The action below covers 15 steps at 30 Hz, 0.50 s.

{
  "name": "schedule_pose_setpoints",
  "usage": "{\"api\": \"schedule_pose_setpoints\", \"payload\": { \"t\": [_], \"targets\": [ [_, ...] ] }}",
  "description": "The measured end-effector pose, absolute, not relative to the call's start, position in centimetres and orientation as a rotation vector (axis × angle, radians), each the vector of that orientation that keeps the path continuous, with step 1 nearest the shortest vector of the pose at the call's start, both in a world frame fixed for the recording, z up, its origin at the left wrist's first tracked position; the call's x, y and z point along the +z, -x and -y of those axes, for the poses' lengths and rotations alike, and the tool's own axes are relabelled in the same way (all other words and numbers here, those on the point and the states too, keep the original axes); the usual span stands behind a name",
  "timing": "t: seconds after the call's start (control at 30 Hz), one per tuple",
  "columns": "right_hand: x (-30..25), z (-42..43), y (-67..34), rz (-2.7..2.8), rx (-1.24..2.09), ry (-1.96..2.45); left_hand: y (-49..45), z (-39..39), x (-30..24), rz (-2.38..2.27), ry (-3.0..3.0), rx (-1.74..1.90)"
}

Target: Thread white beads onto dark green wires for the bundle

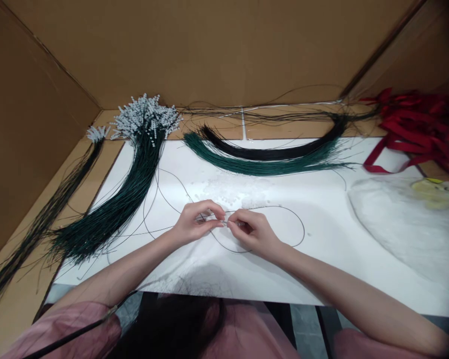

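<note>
My left hand point(198, 222) and my right hand point(255, 230) meet over the white sheet, fingertips almost touching. Both are closed in a pinch on a thin dark wire point(304, 228). It curves in a wide loop around my right hand, and more thin strands trail off to the left. Something small and pale, perhaps beads, shows between the fingertips, but its detail is too small to make out. Just beyond my hands, small clear-white beads point(228, 189) lie scattered and heaped on the white sheet point(322, 199).
At left lie a thick bundle of green wires point(123, 199) with white-beaded tips point(145, 117) and a thinner beaded bundle point(56, 209). Behind are loose green wires point(254, 167) and black wires point(273, 152). Red ribbon point(415, 129) and a clear plastic bag point(404, 224) sit at right. Cardboard walls point(217, 50) enclose the table.
</note>
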State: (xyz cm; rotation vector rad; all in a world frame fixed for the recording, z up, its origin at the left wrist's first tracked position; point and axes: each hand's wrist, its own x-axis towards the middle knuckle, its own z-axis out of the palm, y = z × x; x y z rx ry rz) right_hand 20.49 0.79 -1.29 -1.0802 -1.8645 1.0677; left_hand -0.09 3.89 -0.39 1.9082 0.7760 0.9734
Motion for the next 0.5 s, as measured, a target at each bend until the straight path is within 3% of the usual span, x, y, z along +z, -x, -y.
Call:
{"api": "schedule_pose_setpoints", "payload": {
  "t": [0.5],
  "targets": [
    [-1.41, -0.73, -20.53, 1.894, 1.045, 1.088, 0.00, -3.76, -0.76, -0.719, -2.097, 1.038]
  ]
}}
